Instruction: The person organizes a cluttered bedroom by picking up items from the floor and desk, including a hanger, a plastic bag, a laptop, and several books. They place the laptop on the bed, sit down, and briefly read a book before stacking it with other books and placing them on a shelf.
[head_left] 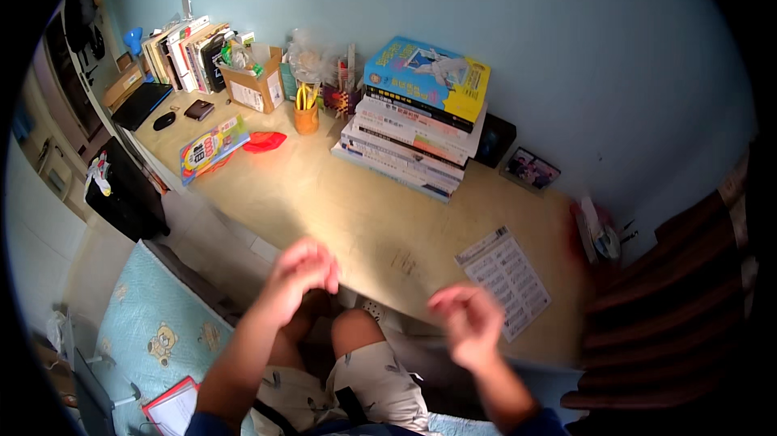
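My left hand point(301, 276) hovers above the near edge of the wooden desk point(340, 225), its fingers loosely bent and blurred, with nothing visible in it. My right hand point(471, 324) is raised over the same edge further right, also blurred, fingers half curled and apart, holding nothing that I can see. Close beside it lies a printed sheet of paper point(511, 282) with rows of small text blocks. Beyond both hands stands a tall stack of books point(409, 136), topped by a blue and yellow book point(425, 76).
Further left are a colourful booklet point(214, 148), a red item point(264, 141), an orange pen cup point(306, 119), a cardboard box point(252, 88), a mouse point(164, 121) and a row of books point(186, 55). A framed photo point(530, 169) and dark curtain point(672, 290) are at right. A bed point(154, 323) lies at left.
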Available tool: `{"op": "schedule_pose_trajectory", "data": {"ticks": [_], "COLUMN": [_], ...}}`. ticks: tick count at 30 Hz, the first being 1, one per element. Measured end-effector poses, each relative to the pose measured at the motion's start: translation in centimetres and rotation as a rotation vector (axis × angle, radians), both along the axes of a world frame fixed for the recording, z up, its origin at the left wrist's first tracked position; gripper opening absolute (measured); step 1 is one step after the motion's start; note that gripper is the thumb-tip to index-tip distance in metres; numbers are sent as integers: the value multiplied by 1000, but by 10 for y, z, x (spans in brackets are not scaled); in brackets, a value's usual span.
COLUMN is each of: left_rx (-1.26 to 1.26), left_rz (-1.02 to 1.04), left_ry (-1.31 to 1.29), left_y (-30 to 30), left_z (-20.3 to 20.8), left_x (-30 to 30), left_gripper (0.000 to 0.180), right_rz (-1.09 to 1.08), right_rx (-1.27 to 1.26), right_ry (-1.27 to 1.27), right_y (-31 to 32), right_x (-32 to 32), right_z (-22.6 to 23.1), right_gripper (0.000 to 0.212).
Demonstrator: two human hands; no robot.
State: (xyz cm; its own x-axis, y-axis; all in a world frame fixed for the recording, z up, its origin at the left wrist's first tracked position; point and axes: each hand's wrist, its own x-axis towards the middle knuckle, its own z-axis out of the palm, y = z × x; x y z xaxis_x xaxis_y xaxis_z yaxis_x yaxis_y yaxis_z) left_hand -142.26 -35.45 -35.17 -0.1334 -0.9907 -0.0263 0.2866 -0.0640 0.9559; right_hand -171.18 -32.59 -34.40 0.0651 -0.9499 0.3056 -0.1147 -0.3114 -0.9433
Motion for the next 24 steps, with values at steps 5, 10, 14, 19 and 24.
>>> {"op": "schedule_pose_trajectory", "data": {"ticks": [5,10,14,19,24], "left_rx": [-430,-282,-371,-594,-772], "left_rz": [348,133,172,269,494], "left_ry": [-208,-18,-202,-234,176], "left_y": [-193,-298,-306,-274,-206], "left_z": [56,74,75,105,154], "left_x": [-12,-31,-39,-35,-42], "left_gripper": [32,62,63,64,57], "right_rz": [-263,-304,-334,-365,-157], "right_rx": [-245,51,44,11,21], "right_ry": [-31,-165,-58,-75,-104], "right_y": [-201,-287,-305,-284,-205], "right_x": [-17,8,31,39,67], "right_z": [62,84,85,93,99], "right_gripper": [45,72,68,60,60]}}
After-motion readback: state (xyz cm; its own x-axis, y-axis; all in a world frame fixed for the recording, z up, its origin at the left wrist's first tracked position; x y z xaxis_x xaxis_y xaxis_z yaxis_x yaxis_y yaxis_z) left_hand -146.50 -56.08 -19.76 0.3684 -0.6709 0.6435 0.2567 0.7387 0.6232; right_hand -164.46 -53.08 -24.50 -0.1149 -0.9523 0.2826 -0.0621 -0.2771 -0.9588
